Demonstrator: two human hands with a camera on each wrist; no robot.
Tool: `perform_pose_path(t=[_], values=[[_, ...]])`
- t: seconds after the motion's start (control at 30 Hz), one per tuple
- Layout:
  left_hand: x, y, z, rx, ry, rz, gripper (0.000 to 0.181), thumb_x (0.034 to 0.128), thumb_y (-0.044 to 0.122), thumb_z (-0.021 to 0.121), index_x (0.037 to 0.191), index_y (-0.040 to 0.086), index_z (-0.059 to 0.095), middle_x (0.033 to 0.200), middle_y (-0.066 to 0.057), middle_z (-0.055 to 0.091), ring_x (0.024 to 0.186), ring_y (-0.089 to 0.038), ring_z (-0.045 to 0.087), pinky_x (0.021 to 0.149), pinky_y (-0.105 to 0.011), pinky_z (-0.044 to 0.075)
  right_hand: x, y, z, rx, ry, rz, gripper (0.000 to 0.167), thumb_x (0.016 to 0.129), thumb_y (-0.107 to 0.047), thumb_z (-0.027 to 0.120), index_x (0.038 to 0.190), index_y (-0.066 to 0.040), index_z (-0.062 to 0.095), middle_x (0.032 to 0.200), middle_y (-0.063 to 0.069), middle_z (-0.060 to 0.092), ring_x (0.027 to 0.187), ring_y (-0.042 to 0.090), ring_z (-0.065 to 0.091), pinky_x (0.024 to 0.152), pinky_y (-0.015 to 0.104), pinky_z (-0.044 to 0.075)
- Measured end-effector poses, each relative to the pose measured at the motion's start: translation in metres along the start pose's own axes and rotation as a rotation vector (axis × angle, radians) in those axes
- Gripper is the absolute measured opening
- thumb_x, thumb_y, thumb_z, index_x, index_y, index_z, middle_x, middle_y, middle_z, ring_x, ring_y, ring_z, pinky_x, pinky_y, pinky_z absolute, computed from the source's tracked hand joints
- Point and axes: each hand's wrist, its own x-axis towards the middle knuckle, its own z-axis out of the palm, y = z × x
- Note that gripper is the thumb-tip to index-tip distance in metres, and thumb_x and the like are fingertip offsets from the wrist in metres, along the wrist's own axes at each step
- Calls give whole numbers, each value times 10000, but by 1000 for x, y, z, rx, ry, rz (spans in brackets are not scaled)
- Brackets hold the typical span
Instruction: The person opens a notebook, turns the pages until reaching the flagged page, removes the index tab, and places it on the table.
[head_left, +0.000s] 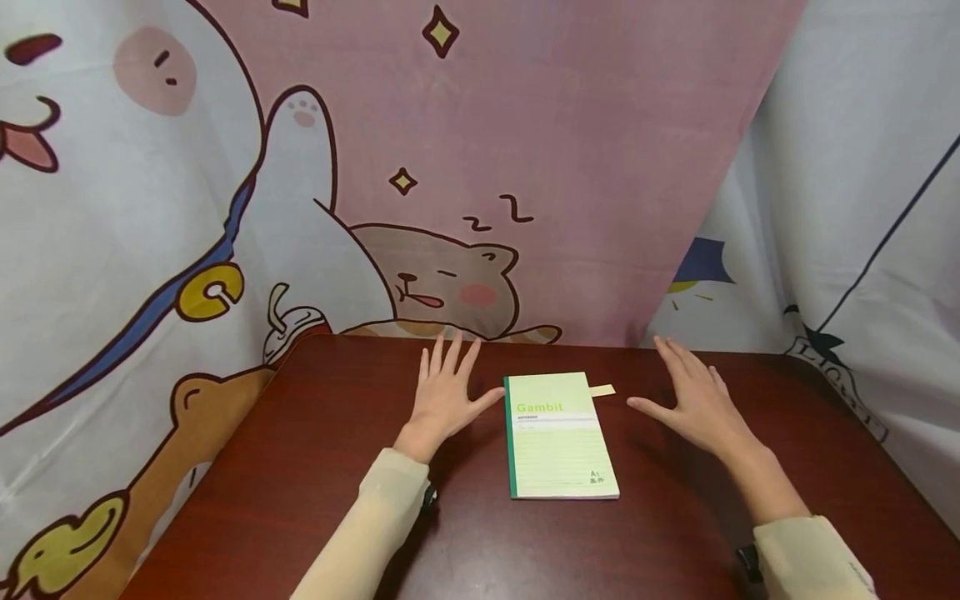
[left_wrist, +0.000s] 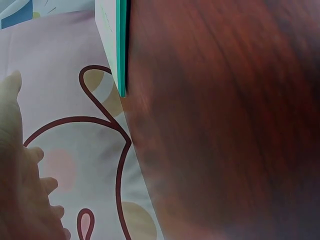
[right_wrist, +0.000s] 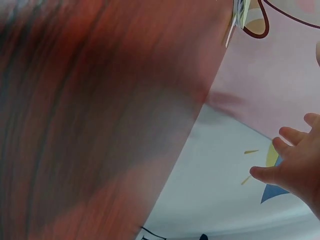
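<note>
A pale green notebook with a dark green spine lies closed on the table, a cream tab sticking out at its upper right edge. Just left of the spine is the left hand, fingers spread and holding nothing. The right hand is held to the right of the notebook, fingers extended, with a gap between them. In the left wrist view the spine shows at the top, with the left hand at the left edge. The right wrist view has the right hand at the right edge.
The dark red wooden table reaches back to a pink and white cloth printed with cartoon animals. More pale cloth hangs along the right side. Black bands show at both sleeve cuffs.
</note>
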Motion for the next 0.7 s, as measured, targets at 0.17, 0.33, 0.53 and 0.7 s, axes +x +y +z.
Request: perform_pose_path(t=[0.17, 0.33, 0.53, 0.7], values=[[0, 0, 3, -19, -1, 7, 931, 876, 781, 460, 1605, 278, 175, 1692, -55, 107, 1568, -326, 9, 1259, -548, 33, 2, 0, 5, 12, 2, -16, 1061, 835, -612, 699, 1592, -78, 183, 1586, 269, 288, 1431, 478, 290, 1081, 748, 214], [-1, 0, 6, -34, 4, 20, 924, 879, 766, 477, 1600, 255, 210, 1687, -60, 135, 1566, -333, 35, 1256, -556, 41, 4, -2, 8, 42, -10, -28, 1040, 842, -588, 708, 1585, -64, 203, 1578, 277, 301, 1424, 486, 302, 1100, 693, 251], [-2, 2, 7, -18, -16, 26, 922, 880, 778, 455, 1603, 272, 190, 1689, -47, 123, 1564, -339, 49, 1256, -554, 63, 4, -3, 12, 72, -49, -18, 1048, 841, -589, 711, 1589, -70, 193, 1582, 270, 300, 1429, 489, 295, 1109, 685, 266], [-4, 5, 8, -39, -33, 29, 915, 883, 766, 471, 1600, 260, 212, 1682, -74, 150, 1561, -343, 76, 1255, -549, 90, 3, -6, 15, 109, -86, 12, 1043, 840, -594, 710, 1576, -41, 220, 1585, 273, 285, 1436, 496, 273, 1104, 710, 259]])
